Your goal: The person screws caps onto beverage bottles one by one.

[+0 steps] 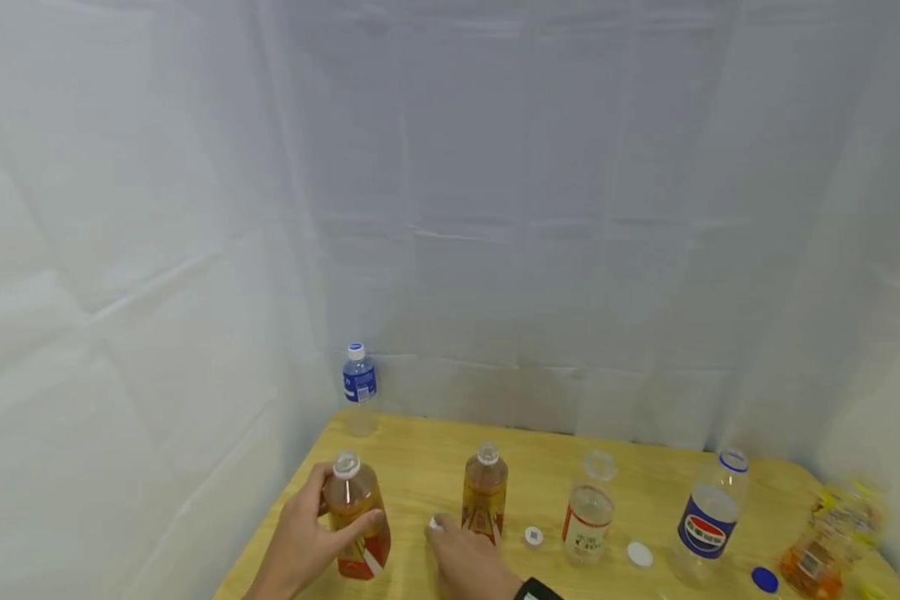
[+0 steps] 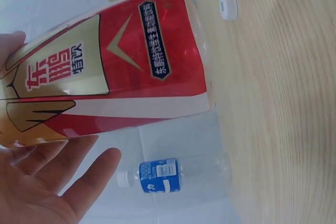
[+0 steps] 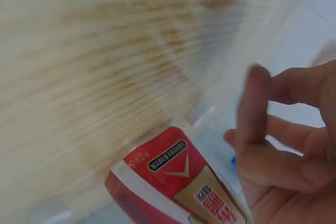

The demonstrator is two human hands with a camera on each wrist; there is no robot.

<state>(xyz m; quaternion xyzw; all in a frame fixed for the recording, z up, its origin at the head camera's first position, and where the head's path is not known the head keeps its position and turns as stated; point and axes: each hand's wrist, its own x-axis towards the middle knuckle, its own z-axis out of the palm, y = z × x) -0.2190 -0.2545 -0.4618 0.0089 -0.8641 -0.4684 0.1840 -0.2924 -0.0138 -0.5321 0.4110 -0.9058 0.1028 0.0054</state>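
Observation:
My left hand point(image 1: 307, 533) grips an uncapped drink bottle point(image 2: 121, 66) with a red and gold label, holding it upright at the table's left side. Low over the tabletop, my right hand point(image 1: 468, 554) has its fingertips beside a white cap point(image 1: 436, 522). That cap point(image 2: 228, 6) lies flat on the wood in the left wrist view. Loosely bent fingers point(image 3: 254, 108) show in the right wrist view, with nothing visible between them. Just beyond this hand stands a second uncapped bottle point(image 1: 485, 492) of the same kind, its lower part partly hidden.
At the back left stands a capped blue-label bottle point(image 1: 359, 387). To the right are an uncapped clear bottle point(image 1: 588, 517), a Pepsi bottle point(image 1: 708, 525) and a blurred yellow-orange bottle point(image 1: 821, 542). White caps point(image 1: 534, 537) and a blue cap point(image 1: 765, 579) lie between them. White sheeting point(image 1: 495, 250) surrounds the table.

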